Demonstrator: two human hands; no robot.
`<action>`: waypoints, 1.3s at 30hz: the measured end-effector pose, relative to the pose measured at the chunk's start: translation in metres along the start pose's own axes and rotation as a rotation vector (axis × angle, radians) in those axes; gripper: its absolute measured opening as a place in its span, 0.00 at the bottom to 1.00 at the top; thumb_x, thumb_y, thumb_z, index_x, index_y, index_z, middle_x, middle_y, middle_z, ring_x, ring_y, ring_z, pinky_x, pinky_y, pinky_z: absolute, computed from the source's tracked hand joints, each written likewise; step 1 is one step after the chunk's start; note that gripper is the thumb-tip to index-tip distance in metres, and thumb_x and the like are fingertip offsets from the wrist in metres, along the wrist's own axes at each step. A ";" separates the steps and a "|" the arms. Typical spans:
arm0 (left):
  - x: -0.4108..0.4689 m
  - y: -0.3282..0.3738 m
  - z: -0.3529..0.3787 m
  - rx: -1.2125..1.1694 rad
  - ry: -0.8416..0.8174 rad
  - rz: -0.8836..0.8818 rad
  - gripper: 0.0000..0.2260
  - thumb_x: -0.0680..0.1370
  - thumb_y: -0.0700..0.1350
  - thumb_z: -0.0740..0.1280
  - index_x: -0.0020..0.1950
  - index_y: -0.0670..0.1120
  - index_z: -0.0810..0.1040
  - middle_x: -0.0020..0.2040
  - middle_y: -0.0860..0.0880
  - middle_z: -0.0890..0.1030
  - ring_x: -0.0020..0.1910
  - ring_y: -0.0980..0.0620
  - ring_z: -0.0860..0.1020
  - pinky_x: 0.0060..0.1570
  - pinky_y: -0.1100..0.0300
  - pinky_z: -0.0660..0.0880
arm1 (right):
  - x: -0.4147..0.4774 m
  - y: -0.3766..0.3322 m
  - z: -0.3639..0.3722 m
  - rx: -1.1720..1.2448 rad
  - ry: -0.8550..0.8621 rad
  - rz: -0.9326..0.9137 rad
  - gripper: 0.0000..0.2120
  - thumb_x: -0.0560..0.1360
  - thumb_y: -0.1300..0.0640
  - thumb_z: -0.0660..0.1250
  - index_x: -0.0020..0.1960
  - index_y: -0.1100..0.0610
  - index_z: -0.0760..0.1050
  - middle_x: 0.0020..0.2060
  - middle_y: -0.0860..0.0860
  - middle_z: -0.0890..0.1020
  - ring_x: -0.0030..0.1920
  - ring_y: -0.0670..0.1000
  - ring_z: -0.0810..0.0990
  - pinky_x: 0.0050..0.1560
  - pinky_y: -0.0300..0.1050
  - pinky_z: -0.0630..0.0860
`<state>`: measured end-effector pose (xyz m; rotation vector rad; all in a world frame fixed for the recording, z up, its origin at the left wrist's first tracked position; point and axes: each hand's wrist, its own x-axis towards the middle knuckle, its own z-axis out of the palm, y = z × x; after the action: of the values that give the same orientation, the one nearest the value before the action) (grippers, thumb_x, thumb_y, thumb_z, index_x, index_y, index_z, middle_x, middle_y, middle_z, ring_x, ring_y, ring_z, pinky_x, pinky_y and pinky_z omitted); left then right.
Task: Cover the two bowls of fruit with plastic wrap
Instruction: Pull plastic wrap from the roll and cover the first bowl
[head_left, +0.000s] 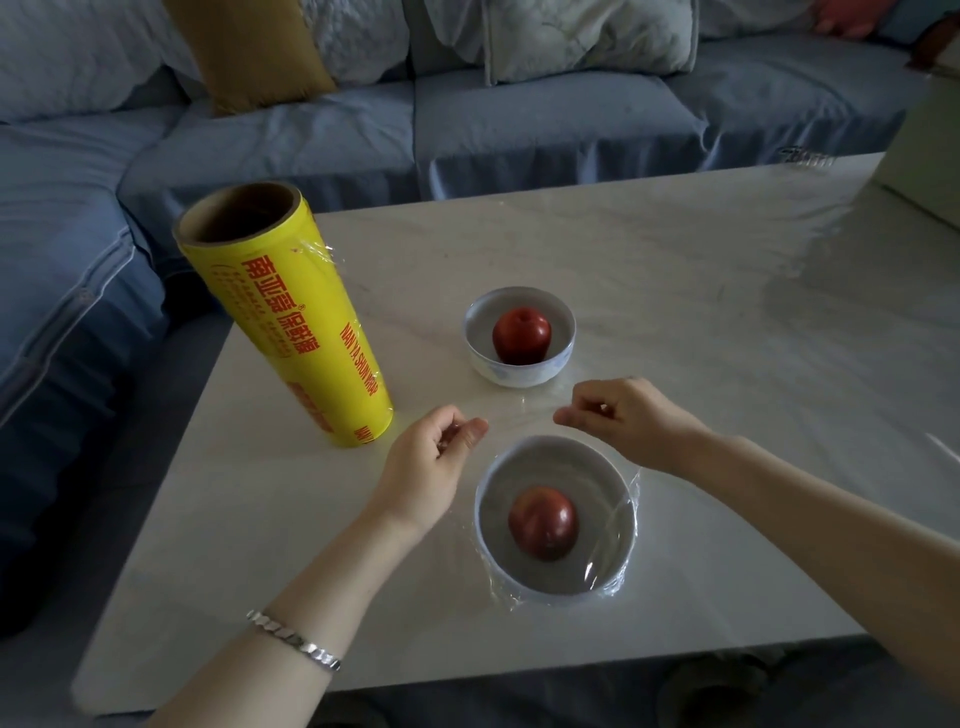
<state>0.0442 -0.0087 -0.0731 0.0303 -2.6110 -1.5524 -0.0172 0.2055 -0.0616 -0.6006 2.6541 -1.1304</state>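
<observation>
In the head view, lower centre of the frame, both forearms reach in from the bottom edge over the pale marble worktop (675, 291). The left hand (436, 457) is held with its thumb uppermost and fingers curled in, its grip pinching the thin plastic wrap (621, 519). The right hand (623, 415), wrist bent down, has its grip pinching the same film just above the near bowl (540, 457). The wrap lies over that bowl and its red apple (543, 522), crinkling down the bowl's right side. The far bowl (519, 375), holding another apple (521, 335), sits uncovered just beyond the hands. The yellow wrap roll (291, 322) stands upright at left. A silver bracelet (293, 640) circles the left wrist. A blue sofa (519, 119) fills the top.
</observation>
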 end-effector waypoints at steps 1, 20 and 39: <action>-0.001 -0.002 0.002 0.043 0.026 0.021 0.15 0.78 0.45 0.64 0.33 0.42 0.70 0.21 0.57 0.72 0.22 0.58 0.66 0.27 0.66 0.61 | -0.001 0.000 0.000 -0.025 -0.005 -0.008 0.21 0.74 0.47 0.66 0.29 0.56 0.63 0.26 0.51 0.70 0.27 0.46 0.63 0.30 0.36 0.64; 0.006 -0.021 0.040 0.005 0.328 -0.148 0.16 0.81 0.47 0.58 0.32 0.50 0.62 0.34 0.42 0.82 0.29 0.52 0.71 0.32 0.57 0.64 | 0.006 0.004 0.017 -0.006 0.080 0.159 0.21 0.77 0.49 0.62 0.28 0.55 0.63 0.25 0.48 0.77 0.28 0.41 0.77 0.28 0.32 0.66; 0.010 -0.036 0.045 -0.301 0.221 -0.800 0.15 0.73 0.36 0.69 0.31 0.44 0.67 0.25 0.49 0.75 0.25 0.53 0.72 0.22 0.65 0.68 | 0.004 0.016 0.045 0.331 0.136 0.499 0.21 0.69 0.50 0.72 0.27 0.55 0.64 0.21 0.47 0.69 0.22 0.46 0.65 0.25 0.37 0.64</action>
<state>0.0281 0.0131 -0.1251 1.2673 -2.2578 -1.9749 -0.0108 0.1850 -0.1041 0.1943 2.4246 -1.4281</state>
